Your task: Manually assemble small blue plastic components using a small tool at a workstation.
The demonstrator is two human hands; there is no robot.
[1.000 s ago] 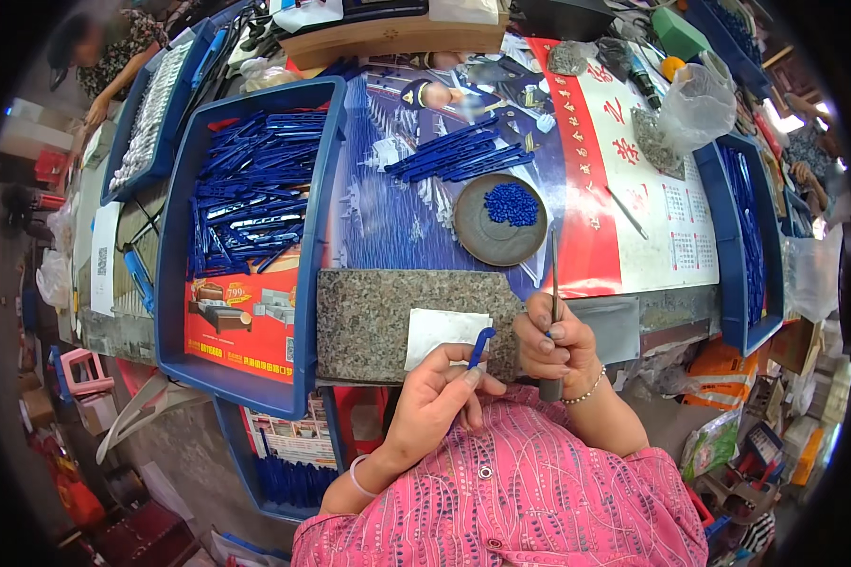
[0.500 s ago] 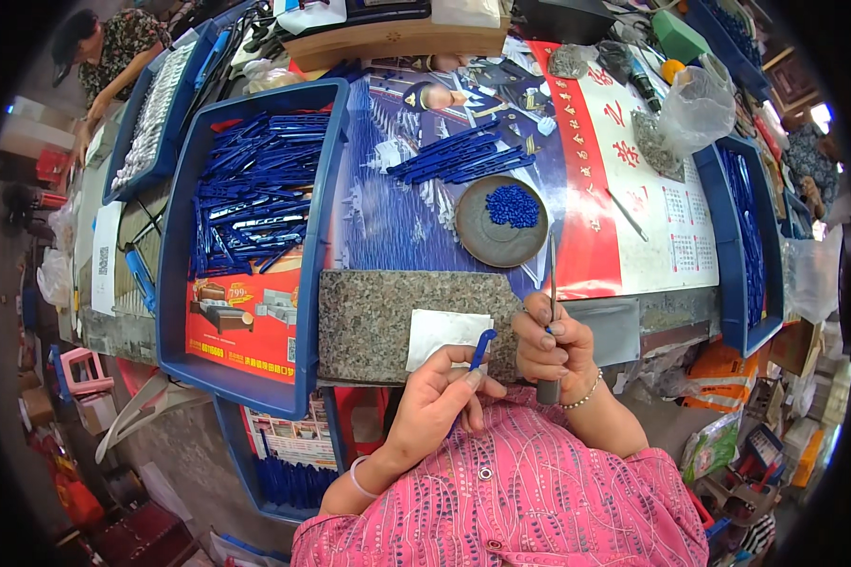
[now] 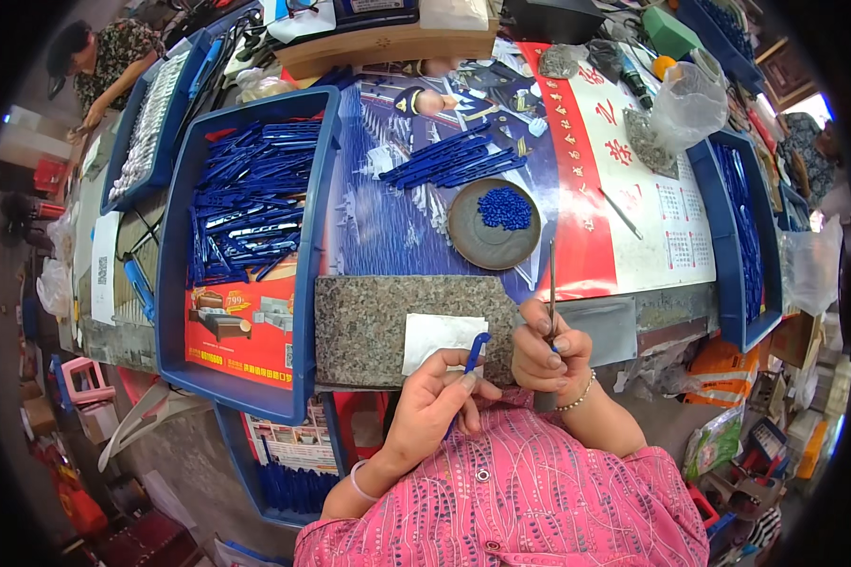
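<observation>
A slim, glossy blue plastic piece with a hooked end was in the person's left hand, pinched between thumb and fingers, its hook rising clear above the grip and its lower end showing beneath the fingers. Just to the right of that grip, apart from it, the right hand was closed around a thin, dark metal rod-like tool with a grey end; the shaft pointed away from the body and the grey end showed below the fist. A tiny blue bit showed at the right fingertips; whether it was pinched there could not be told.

Just beyond the left grip lay a folded white paper, on a speckled grey-brown stone slab. Farther out, ahead of both grips, a round, shallow grey-brown dish held small, bead-like blue pieces. Past the dish and toward the left, long, flat blue plastic strips lay on a glossy printed poster. Well to the left of the left grip, a deep blue plastic tray held a heap of similar strips. Far to the right of the right grip stood another blue plastic tray, holding more long blue pieces.
</observation>
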